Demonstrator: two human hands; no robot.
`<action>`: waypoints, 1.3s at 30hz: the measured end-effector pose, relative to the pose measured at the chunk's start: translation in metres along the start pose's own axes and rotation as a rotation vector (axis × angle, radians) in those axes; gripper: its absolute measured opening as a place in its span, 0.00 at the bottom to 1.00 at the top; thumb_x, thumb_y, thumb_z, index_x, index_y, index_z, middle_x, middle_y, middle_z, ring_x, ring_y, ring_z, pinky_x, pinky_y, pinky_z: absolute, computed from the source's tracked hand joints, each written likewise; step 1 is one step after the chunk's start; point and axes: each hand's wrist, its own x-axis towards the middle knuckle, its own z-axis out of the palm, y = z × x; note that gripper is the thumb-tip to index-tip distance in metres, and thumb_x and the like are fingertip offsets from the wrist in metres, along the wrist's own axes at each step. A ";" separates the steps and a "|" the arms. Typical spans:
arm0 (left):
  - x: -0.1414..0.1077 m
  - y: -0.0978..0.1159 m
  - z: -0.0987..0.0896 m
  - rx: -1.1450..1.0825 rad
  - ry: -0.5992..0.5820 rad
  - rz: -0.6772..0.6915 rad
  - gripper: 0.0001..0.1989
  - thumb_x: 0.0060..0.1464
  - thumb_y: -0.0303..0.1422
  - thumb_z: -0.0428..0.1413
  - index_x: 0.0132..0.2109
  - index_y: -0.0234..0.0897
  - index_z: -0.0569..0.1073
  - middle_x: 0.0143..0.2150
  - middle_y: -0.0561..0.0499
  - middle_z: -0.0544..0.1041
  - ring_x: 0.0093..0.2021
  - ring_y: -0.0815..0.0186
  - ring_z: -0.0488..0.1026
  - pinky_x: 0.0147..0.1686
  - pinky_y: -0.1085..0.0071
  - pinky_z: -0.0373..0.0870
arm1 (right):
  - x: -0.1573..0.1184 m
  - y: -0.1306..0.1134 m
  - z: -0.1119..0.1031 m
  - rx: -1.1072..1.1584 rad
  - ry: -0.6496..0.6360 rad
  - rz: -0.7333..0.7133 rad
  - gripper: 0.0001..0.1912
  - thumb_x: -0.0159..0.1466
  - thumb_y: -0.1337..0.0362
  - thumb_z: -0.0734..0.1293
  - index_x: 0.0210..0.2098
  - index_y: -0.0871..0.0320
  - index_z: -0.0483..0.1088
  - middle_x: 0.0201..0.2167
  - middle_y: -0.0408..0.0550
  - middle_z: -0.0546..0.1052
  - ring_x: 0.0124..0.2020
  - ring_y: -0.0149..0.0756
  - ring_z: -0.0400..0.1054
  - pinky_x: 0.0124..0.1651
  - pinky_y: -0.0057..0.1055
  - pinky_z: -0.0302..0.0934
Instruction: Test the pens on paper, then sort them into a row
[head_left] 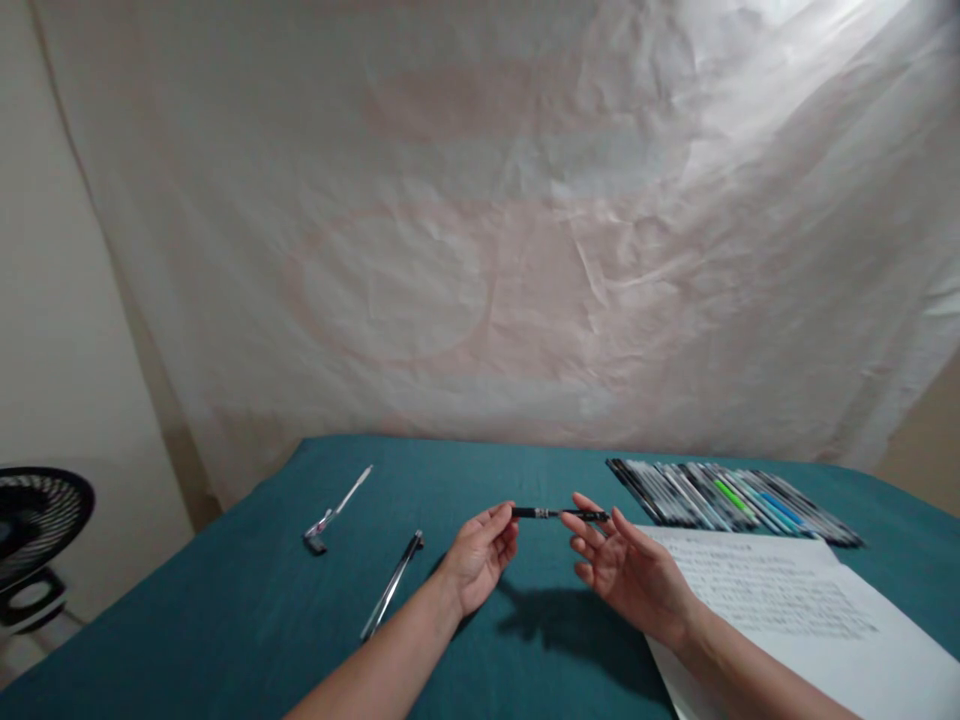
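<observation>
My left hand [481, 562] pinches a black pen [531, 513] by one end, holding it level above the table. Its narrow tip points right, towards my right hand [637, 572]. Between the thumb and fingers of that hand is a black piece that looks like the pen's cap [589, 516], in line with the tip; whether the two touch I cannot tell. A clear pen with a black top [391, 588] lies left of my left forearm. Farther left are a thin whitish pen or refill [349, 498] and a small dark piece [315, 544].
A row of several pens and markers [739, 497], one bright green, lies at the back right. Sheets of paper with handwriting [780, 590] lie under my right forearm. A teal cloth [247, 600] covers the table. A black fan [41, 530] stands at the left, a pale sheet [480, 250] hangs behind.
</observation>
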 end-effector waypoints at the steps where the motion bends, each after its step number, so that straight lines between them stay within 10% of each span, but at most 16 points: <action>1: -0.001 0.000 0.001 0.016 0.002 -0.009 0.11 0.45 0.28 0.59 0.38 0.33 0.70 0.27 0.53 0.73 0.25 0.76 0.71 0.25 0.82 0.68 | 0.000 0.000 -0.003 -0.008 0.009 -0.004 0.17 0.62 0.58 0.56 0.50 0.53 0.62 0.43 0.48 0.73 0.37 0.31 0.67 0.38 0.29 0.58; 18: -0.023 -0.023 0.043 0.459 -0.144 0.086 0.15 0.47 0.34 0.57 0.43 0.34 0.68 0.37 0.48 0.73 0.34 0.70 0.70 0.32 0.77 0.63 | -0.017 -0.021 0.029 -1.045 0.091 -0.188 0.21 0.60 0.51 0.57 0.42 0.60 0.69 0.29 0.49 0.73 0.28 0.32 0.65 0.31 0.29 0.58; 21: -0.038 -0.031 0.057 0.752 -0.212 0.176 0.20 0.49 0.36 0.55 0.49 0.36 0.64 0.43 0.45 0.72 0.42 0.65 0.68 0.39 0.72 0.63 | -0.034 -0.043 0.019 -1.134 0.249 -0.270 0.20 0.59 0.51 0.58 0.38 0.60 0.69 0.29 0.48 0.73 0.28 0.32 0.65 0.30 0.29 0.58; 28: -0.064 -0.061 0.088 1.523 -0.796 0.424 0.21 0.52 0.38 0.50 0.53 0.40 0.63 0.56 0.44 0.63 0.55 0.55 0.58 0.54 0.59 0.50 | -0.086 -0.065 -0.033 -1.282 0.668 -0.283 0.13 0.55 0.55 0.63 0.28 0.59 0.66 0.19 0.41 0.68 0.21 0.29 0.61 0.26 0.27 0.55; 39: -0.055 -0.091 0.086 1.703 -0.830 0.468 0.28 0.51 0.45 0.47 0.56 0.35 0.60 0.58 0.40 0.58 0.58 0.53 0.53 0.56 0.56 0.46 | -0.099 -0.031 -0.046 -1.514 0.653 -0.326 0.08 0.57 0.61 0.60 0.24 0.58 0.62 0.19 0.40 0.64 0.22 0.30 0.58 0.27 0.27 0.52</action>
